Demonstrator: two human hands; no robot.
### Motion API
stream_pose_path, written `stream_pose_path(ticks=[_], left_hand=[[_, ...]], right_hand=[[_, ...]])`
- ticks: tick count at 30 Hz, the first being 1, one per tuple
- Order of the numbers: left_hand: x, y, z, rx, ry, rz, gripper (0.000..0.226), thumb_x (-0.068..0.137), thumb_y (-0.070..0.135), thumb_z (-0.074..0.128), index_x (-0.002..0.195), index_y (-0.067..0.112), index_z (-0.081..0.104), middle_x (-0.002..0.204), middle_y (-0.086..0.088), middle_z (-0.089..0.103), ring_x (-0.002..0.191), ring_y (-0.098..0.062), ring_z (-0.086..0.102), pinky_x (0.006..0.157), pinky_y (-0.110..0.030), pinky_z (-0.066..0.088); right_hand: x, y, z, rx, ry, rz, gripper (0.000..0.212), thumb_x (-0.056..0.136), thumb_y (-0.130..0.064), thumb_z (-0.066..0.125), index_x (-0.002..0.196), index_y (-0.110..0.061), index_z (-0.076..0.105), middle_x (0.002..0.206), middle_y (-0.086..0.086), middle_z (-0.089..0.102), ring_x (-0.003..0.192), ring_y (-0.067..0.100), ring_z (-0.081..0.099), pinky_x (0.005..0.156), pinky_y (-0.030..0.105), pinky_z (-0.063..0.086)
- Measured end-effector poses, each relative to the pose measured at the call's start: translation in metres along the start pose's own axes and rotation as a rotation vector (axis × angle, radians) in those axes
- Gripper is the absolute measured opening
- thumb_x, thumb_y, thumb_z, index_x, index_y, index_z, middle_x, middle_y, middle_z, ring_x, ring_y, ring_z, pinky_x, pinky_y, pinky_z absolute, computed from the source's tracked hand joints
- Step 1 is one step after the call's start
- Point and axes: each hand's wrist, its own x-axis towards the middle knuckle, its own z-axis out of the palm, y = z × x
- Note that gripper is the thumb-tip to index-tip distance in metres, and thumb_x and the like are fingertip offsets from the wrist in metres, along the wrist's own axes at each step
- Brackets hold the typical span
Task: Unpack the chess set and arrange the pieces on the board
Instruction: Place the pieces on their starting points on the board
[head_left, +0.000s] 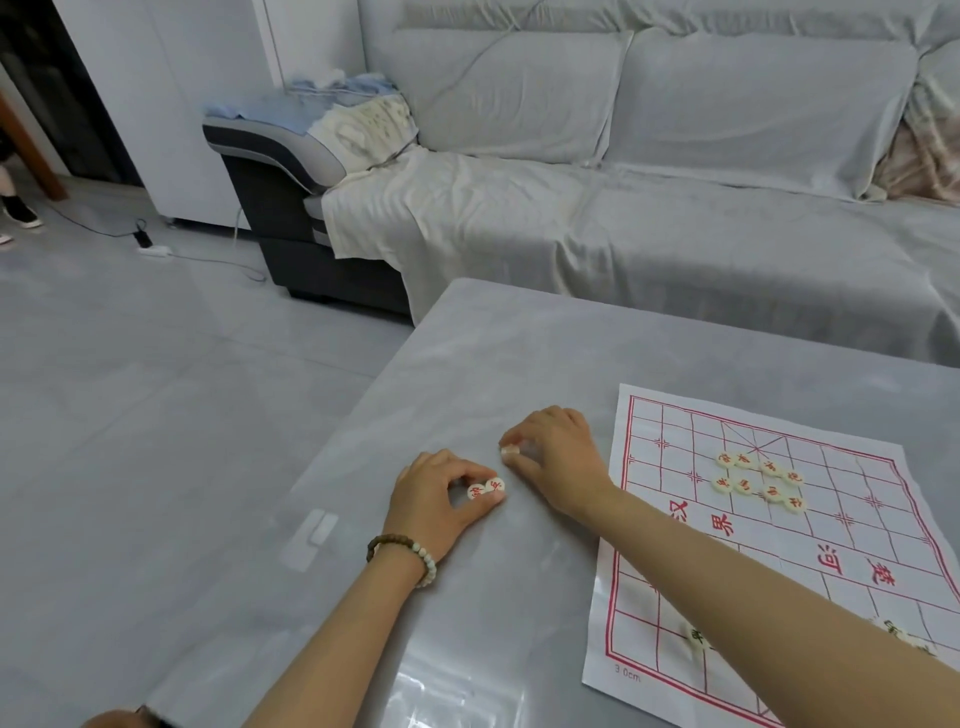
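Chess pieces: two red-marked discs (485, 488) sit off the board, on the grey worktop (493, 353), pinched by the left hand (436, 499), thumb and curled fingers clamped on them. Right hand (558, 457) just beside, fingers clamped on a third piece (510, 451) (face hidden). Paper board (852, 467) lies to the right, with a cluster (759, 480) of eight pieces on its far half.

The board (769, 545) lies on the table (493, 353), right of both hands (498, 478).

Board (841, 467) wht, red grid; near pcs' (697, 636) chars poss. black.
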Motion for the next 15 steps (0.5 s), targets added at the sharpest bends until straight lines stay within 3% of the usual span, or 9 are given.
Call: stream_pose_path(ticks=[3,9,15], left_hand=[[-0.001,0.002,0.0,0.005,0.004,-0.002,0.015,0.071,0.05,0.071,0.083,0.041,0.068,0.079,0.017,0.058,0.084,-0.001,0.05,0.079,-0.023,0.043],[0.0,0.002,0.0,0.014,0.003,-0.011,0.016,0.073,0.05,0.07,0.086,0.04,0.07,0.081,0.018,0.058,0.086,0.0,0.049,0.081,-0.024,0.043],[0.001,0.002,0.0,0.027,-0.004,0.0,0.018,0.074,0.051,0.068,0.087,0.039,0.071,0.078,0.021,0.056,0.085,-0.001,0.049,0.079,-0.022,0.041]], right_hand=[[0.0,0.0,0.001,0.014,0.008,-0.005,0.022,0.093,-0.033,0.051,0.1,-0.023,0.069,0.1,-0.001,0.065,0.106,0.017,0.046,0.095,0.024,0.02],[0.021,-0.002,0.003,0.113,0.078,0.244,0.015,0.088,-0.033,0.06,0.088,-0.027,0.074,0.092,-0.003,0.066,0.1,0.018,0.046,0.083,0.022,0.023],[-0.002,0.008,-0.015,0.239,0.136,0.145,0.01,0.087,-0.024,0.063,0.089,-0.027,0.072,0.096,-0.006,0.064,0.096,0.01,0.049,0.082,0.02,0.029]])
